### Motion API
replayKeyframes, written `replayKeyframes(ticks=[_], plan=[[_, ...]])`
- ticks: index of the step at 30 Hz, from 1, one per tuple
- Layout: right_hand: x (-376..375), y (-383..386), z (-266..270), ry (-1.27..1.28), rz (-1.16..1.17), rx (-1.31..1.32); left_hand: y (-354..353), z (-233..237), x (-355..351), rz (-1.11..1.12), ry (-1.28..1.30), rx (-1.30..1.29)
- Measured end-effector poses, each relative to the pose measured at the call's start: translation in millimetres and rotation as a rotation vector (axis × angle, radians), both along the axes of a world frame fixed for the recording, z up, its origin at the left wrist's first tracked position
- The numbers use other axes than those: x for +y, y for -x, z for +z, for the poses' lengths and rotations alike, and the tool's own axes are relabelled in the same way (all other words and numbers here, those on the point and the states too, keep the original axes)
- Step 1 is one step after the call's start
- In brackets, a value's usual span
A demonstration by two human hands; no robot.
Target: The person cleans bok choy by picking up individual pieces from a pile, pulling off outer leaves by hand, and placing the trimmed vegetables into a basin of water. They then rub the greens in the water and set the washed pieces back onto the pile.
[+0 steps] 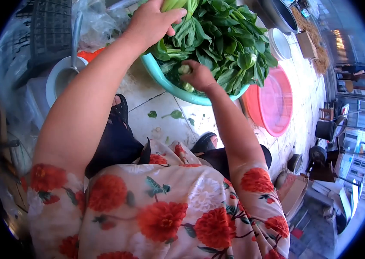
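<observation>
Nearest to us, at six o'clock, is our flowery top [163,220], with big red blooms on pale cloth. Farther up, our black sandals [121,111] stand on the tile floor [143,125], and a few loose leaves [173,114] lie between them, at eleven o'clock from the middle.

Next, at twelve o'clock, is a green basin [176,90]. It is piled high with bok choy [234,47], and some leaves hang over its edge.

Our right hand [199,77] is low in the basin, a bit past twelve. Its finger and thumb pinch a pale stalk end [185,69], and we cannot see all its other fingers. Our left hand [158,21] is higher, just before twelve. Its fingers are curled round the light green stalks of a bunch [174,5], whose leaves hang down over the basin.

Just beside the basin, at two o'clock, is a pink tub [277,103]. At ten o'clock is a white pot [52,82] with a ladle [77,36] in it, and a dark crate [52,26] is past that. Farther off, at one o'clock, we see a white tub [280,45] and a dark pan [285,15].
</observation>
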State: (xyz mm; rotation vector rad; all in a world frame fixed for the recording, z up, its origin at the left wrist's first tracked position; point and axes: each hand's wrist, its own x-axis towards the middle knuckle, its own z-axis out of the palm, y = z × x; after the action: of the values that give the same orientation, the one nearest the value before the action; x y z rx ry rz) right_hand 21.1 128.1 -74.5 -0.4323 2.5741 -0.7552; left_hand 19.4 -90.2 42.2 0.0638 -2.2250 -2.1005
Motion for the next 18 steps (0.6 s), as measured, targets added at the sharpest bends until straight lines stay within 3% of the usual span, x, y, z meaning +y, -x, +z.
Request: replayKeyframes(ticks=[4, 6, 10, 16, 18], plan=[[28.5, -1.4, 64.4, 0.526, -0.150, -0.175, 4.3, -3.4, 10.9, -0.068, 0.152, 0.018], [45.9, 0.6, 95.8, 0.666, -0.175, -0.231, 5.8, -1.5, 19.9, -0.082, 0.173, 0.005], [61.7, -8.3, 145.8, 0.757, -0.202, -0.239, 12.6, -13.1, 44.3, -0.179, 0.179, 0.103], [67.8, -16.2, 147.7, 0.844, -0.203, -0.263, 4.8, -8.8, 80.4, -0.406, 0.132, 0.143], [65.5, -18.9, 142.7, 0.906, -0.299, -0.237, 4.0, -14.1, 90.2, -0.457, 0.020, 0.022]])
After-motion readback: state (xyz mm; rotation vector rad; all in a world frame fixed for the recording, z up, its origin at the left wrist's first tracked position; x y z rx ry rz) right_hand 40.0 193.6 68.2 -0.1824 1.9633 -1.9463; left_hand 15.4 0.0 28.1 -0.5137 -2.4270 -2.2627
